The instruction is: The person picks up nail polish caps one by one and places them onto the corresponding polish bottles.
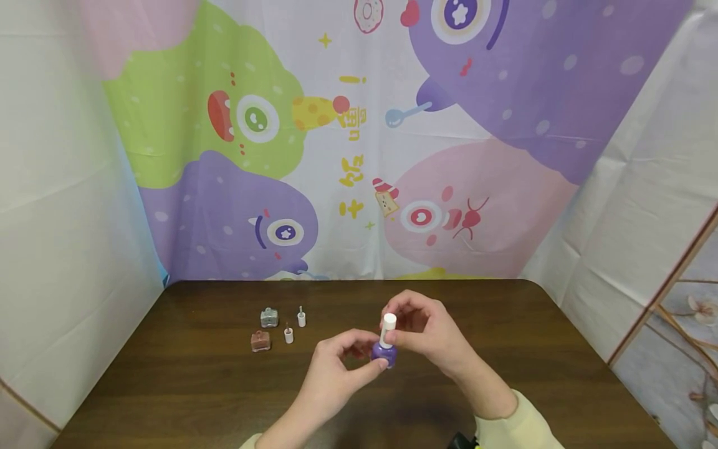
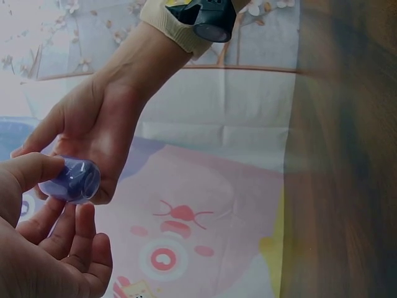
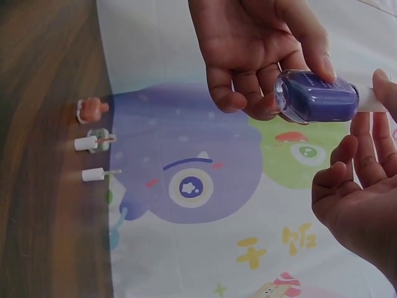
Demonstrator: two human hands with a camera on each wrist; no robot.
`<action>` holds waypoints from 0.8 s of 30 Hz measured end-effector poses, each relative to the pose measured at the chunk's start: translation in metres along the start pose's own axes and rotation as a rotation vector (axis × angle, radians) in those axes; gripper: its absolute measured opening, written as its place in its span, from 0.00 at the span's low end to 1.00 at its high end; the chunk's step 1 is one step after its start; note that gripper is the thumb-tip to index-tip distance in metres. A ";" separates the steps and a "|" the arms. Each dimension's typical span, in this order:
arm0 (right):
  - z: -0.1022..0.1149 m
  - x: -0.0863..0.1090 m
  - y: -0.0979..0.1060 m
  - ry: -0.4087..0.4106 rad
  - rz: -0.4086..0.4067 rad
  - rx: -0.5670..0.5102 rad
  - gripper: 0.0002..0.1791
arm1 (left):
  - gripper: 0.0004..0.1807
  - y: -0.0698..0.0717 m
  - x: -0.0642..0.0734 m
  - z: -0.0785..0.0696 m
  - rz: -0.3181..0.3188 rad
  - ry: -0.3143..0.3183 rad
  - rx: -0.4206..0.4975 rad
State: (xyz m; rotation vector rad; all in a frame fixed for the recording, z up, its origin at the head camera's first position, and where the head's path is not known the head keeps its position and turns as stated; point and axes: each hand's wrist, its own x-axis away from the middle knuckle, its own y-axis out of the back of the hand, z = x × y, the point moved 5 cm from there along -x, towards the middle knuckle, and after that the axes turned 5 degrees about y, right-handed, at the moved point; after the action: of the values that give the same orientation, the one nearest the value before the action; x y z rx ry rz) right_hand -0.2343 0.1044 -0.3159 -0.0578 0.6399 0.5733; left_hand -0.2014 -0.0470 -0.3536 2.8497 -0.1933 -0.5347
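A nail polish bottle (image 1: pixel 384 353) with purple polish is held above the table between both hands. My left hand (image 1: pixel 335 373) pinches the glass body between thumb and fingers. My right hand (image 1: pixel 434 333) grips the tall white cap (image 1: pixel 387 325), which sits on the bottle's neck. In the right wrist view the purple bottle (image 3: pixel 319 96) lies sideways, with its cap (image 3: pixel 369 99) toward the right thumb. The left wrist view looks at the base of the bottle (image 2: pixel 77 180), and the cap is hidden there.
Left of the hands, a silvery polish bottle (image 1: pixel 269 318) and a reddish-brown one (image 1: pixel 260 341) stand uncapped on the dark wooden table (image 1: pixel 185 393). Beside them two white brush caps (image 1: pixel 301 318) stand with brushes upward. A cartoon-printed curtain (image 1: pixel 348 249) hangs behind the table.
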 end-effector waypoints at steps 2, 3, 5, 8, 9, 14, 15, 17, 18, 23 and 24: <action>0.000 0.000 0.000 -0.004 -0.007 0.005 0.14 | 0.12 0.000 0.000 0.000 0.004 -0.004 0.002; 0.000 0.000 0.000 -0.008 -0.008 0.009 0.14 | 0.12 0.000 0.000 0.000 0.006 -0.009 0.005; -0.001 0.000 -0.001 -0.010 0.004 0.010 0.17 | 0.12 0.000 0.000 0.000 0.009 -0.023 0.009; -0.001 0.001 -0.002 -0.011 0.038 0.010 0.18 | 0.12 0.001 0.001 0.000 0.009 -0.039 0.015; -0.001 0.001 -0.002 -0.016 0.048 0.009 0.18 | 0.12 0.001 0.000 0.000 0.008 -0.042 0.016; 0.001 0.003 -0.001 -0.021 0.083 -0.020 0.18 | 0.12 0.002 0.001 0.002 0.011 -0.028 0.027; 0.002 0.003 -0.001 -0.022 0.088 -0.028 0.18 | 0.12 0.002 0.001 0.003 0.015 -0.025 0.030; 0.003 0.003 -0.001 -0.029 0.094 -0.043 0.18 | 0.12 0.002 0.001 0.003 0.022 -0.017 0.039; 0.004 0.003 -0.001 -0.031 0.097 -0.049 0.18 | 0.12 0.002 0.000 0.004 0.025 -0.015 0.042; 0.006 0.002 -0.001 -0.024 0.110 -0.049 0.17 | 0.13 0.001 0.000 0.005 0.032 -0.011 0.045; 0.006 0.002 -0.001 -0.027 0.107 -0.046 0.17 | 0.13 0.001 0.000 0.005 0.032 -0.011 0.046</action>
State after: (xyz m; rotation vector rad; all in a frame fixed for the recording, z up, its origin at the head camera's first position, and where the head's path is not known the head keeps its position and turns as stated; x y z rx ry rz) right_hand -0.2288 0.1057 -0.3127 -0.0594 0.6061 0.6910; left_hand -0.2034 -0.0491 -0.3578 2.8830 -0.2566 -0.5467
